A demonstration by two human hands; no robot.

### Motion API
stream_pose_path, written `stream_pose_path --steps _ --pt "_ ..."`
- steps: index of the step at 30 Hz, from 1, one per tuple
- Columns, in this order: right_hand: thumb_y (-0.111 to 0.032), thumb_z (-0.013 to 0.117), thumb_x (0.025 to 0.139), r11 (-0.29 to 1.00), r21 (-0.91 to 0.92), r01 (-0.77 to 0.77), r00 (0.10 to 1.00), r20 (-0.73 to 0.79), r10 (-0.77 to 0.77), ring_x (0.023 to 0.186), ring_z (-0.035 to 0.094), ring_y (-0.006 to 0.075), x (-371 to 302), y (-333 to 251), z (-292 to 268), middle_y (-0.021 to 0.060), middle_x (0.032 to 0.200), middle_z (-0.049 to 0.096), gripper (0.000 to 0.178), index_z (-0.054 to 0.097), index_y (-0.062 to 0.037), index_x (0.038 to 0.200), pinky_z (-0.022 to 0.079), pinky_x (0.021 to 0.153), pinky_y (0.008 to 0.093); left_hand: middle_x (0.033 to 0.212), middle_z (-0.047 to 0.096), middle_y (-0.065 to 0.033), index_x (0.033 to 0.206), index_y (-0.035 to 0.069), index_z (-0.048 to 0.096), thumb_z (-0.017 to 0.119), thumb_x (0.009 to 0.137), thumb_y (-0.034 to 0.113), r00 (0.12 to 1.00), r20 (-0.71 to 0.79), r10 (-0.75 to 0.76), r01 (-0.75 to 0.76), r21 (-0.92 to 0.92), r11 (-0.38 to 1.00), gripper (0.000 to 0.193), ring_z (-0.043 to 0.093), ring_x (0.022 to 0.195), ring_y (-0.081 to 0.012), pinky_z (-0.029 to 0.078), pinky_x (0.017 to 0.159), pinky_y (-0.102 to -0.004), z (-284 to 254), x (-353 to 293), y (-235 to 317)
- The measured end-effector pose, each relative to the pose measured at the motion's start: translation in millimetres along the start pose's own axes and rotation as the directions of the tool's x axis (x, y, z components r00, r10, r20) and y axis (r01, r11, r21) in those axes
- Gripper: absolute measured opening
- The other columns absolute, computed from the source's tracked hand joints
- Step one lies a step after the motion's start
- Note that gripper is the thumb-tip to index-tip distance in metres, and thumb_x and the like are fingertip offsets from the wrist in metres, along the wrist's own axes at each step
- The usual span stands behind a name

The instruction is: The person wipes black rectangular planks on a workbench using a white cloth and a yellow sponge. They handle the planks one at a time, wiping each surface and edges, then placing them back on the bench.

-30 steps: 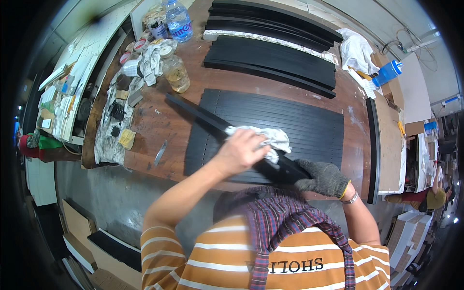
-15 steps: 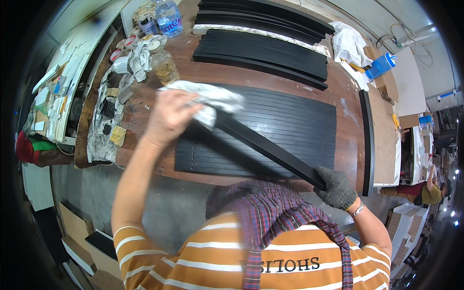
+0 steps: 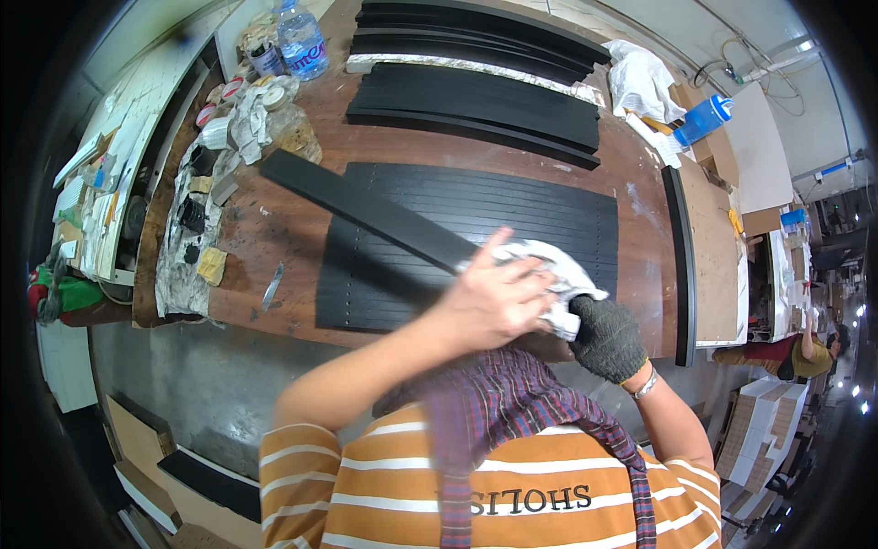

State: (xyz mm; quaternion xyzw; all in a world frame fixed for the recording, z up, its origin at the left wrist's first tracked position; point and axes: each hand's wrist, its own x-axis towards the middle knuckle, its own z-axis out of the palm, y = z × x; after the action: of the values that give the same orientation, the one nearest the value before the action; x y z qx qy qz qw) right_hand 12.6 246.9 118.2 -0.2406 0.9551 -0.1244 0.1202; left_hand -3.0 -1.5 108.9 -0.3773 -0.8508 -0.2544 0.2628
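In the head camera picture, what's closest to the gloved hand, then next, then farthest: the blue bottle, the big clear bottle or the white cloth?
1. White cloth: just left of the gloved right hand, under the bare left hand.
2. Blue bottle: toward the back right.
3. Big clear bottle: way over at the back left.

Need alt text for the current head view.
A bare left hand holds a white cloth against a black bar, with the gloved right hand at its near end. Beneath, black slats lie side by side on a brown table.
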Motion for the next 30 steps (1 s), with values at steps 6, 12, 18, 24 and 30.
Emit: stream_pose_path --steps 6,12,18,24,30 --pt "-0.017 0.073 0.076 0.997 0.07 0.028 0.996 -0.089 -0.022 0.089 0.068 0.0385 -29 13 1 0.0154 0.099 0.07 0.047 0.062 -0.0096 0.122 0.054 0.075 0.0468 0.121 0.071 -0.0069 0.103 0.015 0.076 0.078 0.079 0.042 0.989 0.088 -0.116 0.09 0.254 0.963 0.036 0.068 0.115 -0.0287 0.037 0.111 -0.0629 -70 -78 -126" --pt "-0.014 0.074 0.072 0.989 0.022 -0.143 0.99 0.005 0.143 0.089 0.068 0.0389 -62 23 16 0.0168 0.1 0.071 0.053 0.063 -0.0085 0.124 0.055 0.076 0.0466 0.11 0.07 -0.0213 0.103 -0.002 0.073 0.065 0.098 0.019 0.722 -0.441 -0.534 0.669 0.246 0.701 0.023 0.07 0.088 -0.0338 0.054 0.08 -0.0379 -138 -116 -208" --pt "-0.016 0.079 0.066 0.986 0.144 -0.078 0.95 -0.289 0.118 0.092 0.069 0.0414 -31 2 31 0.0214 0.103 0.07 0.06 0.064 -0.0042 0.123 0.056 0.08 0.0461 0.089 0.07 -0.0058 0.112 -0.001 0.066 0.065 0.101 0.018 0.375 -0.119 -0.919 0.372 -0.889 0.267 0.022 0.067 0.079 -0.0114 0.055 0.07 -0.0254 -51 -78 -121" --pt "-0.025 0.079 0.077 0.927 0.373 0.044 0.863 -0.482 0.153 0.08 0.067 0.0379 44 -60 45 0.0189 0.09 0.067 0.046 0.06 -0.0044 0.113 0.053 0.073 0.0465 0.09 0.063 -0.0003 0.113 0.007 0.058 0.08 0.089 0.014 0.551 0.213 -0.807 0.051 -0.974 -0.222 0.033 0.06 0.074 -0.0088 0.051 0.063 -0.0249 16 20 -53" --pt "-0.032 0.082 0.079 0.794 0.599 0.101 0.96 -0.268 0.08 0.098 0.069 0.0342 90 -72 8 0.0184 0.099 0.068 0.048 0.064 -0.0043 0.113 0.055 0.084 0.0443 0.102 0.073 -0.0077 0.114 -0.003 0.066 0.078 0.084 0.0 0.736 0.19 -0.649 0.385 -0.907 0.172 0.032 0.068 0.088 -0.0115 0.057 0.079 -0.0266 -40 64 -73"
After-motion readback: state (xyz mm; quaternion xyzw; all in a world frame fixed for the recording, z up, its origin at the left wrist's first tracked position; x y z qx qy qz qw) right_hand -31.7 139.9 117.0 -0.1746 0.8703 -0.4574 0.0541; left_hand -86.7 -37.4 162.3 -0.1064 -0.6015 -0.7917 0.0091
